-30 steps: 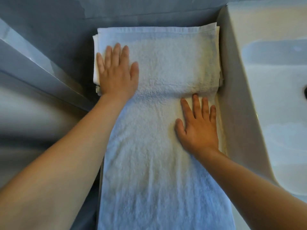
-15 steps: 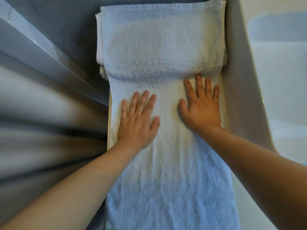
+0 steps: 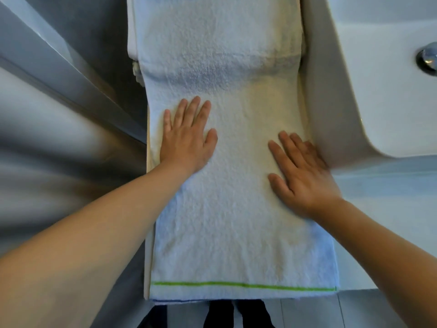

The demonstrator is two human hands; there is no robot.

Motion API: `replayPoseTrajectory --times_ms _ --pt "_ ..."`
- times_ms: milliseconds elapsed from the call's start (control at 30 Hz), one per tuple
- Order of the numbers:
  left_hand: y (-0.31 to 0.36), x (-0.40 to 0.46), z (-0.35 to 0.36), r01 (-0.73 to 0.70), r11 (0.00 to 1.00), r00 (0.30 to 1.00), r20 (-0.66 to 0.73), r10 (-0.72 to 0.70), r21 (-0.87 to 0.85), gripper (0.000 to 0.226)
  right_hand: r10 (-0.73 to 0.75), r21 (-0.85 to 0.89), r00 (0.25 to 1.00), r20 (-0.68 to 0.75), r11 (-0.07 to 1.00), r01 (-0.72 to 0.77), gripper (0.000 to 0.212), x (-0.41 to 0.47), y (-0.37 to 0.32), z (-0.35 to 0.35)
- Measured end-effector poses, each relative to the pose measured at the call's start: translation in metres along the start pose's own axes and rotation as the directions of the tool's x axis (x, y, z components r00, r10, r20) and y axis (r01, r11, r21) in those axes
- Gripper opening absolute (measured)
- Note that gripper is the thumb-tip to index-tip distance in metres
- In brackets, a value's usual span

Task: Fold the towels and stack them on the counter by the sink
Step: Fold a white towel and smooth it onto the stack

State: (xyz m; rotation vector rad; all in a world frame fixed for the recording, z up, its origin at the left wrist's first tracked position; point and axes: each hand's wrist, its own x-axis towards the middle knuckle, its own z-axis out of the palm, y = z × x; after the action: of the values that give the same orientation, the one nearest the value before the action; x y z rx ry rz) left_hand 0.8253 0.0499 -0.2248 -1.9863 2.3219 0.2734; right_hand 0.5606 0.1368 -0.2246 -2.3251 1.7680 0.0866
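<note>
A long white towel [image 3: 227, 223] with a green stripe near its front hem lies lengthwise on the counter. Its far part drapes over a stack of folded white towels [image 3: 133, 47] at the back. My left hand [image 3: 186, 136] lies flat on the towel's left side, fingers straight. On the towel's right side my right hand [image 3: 300, 174] presses flat, its outer edge against the sink's wall.
The white sink [image 3: 387, 95] stands directly right of the towel, with a metal drain fitting [image 3: 426, 59] at the far right. A grey wall and ledge [image 3: 71, 74] run along the left. Below the counter's front edge I see dark shoes [image 3: 236, 316] on the floor.
Both hands have slid toward me along the towel, the left coming down off the folded stack. The view has tilted down, so the green-striped hem and the floor now show.
</note>
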Motion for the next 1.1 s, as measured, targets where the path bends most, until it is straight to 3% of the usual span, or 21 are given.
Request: replayPoseTrajectory --times_ms 167,267,333,433,533,600,667,700,767,833,867,933,1000,1100 --pt "0.008 -0.003 -0.005 0.071 0.994 0.997 -0.034 -0.068 0.088 0.066 0.093 0.052 0.995 -0.029 0.994 -0.092 0.073 0.004 -0.017 -0.002" --pt "0.026 -0.055 -0.009 0.033 0.998 0.99 -0.134 -0.04 -0.053 0.067 0.132 0.144 0.971 -0.198 0.984 -0.105 0.067 -0.02 -0.036 -0.008" --pt "0.033 -0.116 0.0 -0.018 0.992 0.985 -0.174 -0.003 -0.121 0.067 0.125 0.18 0.964 -0.233 0.98 -0.084 0.065 -0.053 -0.049 -0.001" --pt "0.018 -0.19 0.028 -0.04 0.999 0.997 -0.062 0.039 -0.016 0.066 0.186 0.214 0.981 -0.055 0.962 -0.17 0.068 -0.101 -0.049 0.018" --pt "0.004 -0.215 0.043 0.018 1.0 0.999 0.05 -0.02 0.024 0.066 0.248 0.145 0.963 0.105 0.954 -0.261 0.072 -0.131 -0.04 0.029" --pt "0.01 -0.219 0.037 0.07 0.997 0.995 0.066 -0.071 0.008 0.067 0.378 0.151 0.914 0.146 0.905 -0.398 0.074 -0.14 -0.037 0.02" --pt "0.02 -0.226 0.026 0.216 0.975 0.975 0.058 -0.214 -0.04 0.069 0.539 0.228 0.832 0.128 0.801 -0.554 0.074 -0.149 -0.041 0.004" --pt "0.024 -0.231 0.02 0.335 0.937 0.942 0.047 -0.332 -0.096 0.07 0.604 0.261 0.788 0.122 0.746 -0.612 0.071 -0.153 -0.043 -0.003" --pt "0.03 -0.246 0.01 0.604 0.762 0.795 0.098 -0.599 -0.233 0.065 0.646 0.219 0.739 0.189 0.706 -0.673 0.06 -0.162 -0.049 -0.013" --pt "0.033 -0.262 0.006 0.759 0.576 0.641 0.196 -0.742 -0.304 0.059 0.622 0.163 0.709 0.332 0.703 -0.693 0.045 -0.168 -0.054 -0.018" --pt "0.034 -0.266 0.003 0.786 0.535 0.606 0.219 -0.765 -0.309 0.057 0.609 0.165 0.681 0.405 0.684 -0.71 0.038 -0.167 -0.054 -0.021" --pt "0.033 -0.271 -0.003 0.791 0.535 0.603 0.232 -0.763 -0.297 0.058 0.576 0.268 0.636 0.514 0.597 -0.757 0.027 -0.164 -0.054 -0.027" --pt "0.031 -0.27 -0.006 0.804 0.512 0.588 0.284 -0.757 -0.302 0.059 0.522 0.453 0.628 0.577 0.435 -0.778 0.021 -0.16 -0.053 -0.035" --pt "0.029 -0.262 -0.012 0.852 0.438 0.522 0.415 -0.745 -0.286 0.054 0.459 0.575 0.605 0.65 0.223 -0.787 0.03 -0.153 -0.051 -0.053"
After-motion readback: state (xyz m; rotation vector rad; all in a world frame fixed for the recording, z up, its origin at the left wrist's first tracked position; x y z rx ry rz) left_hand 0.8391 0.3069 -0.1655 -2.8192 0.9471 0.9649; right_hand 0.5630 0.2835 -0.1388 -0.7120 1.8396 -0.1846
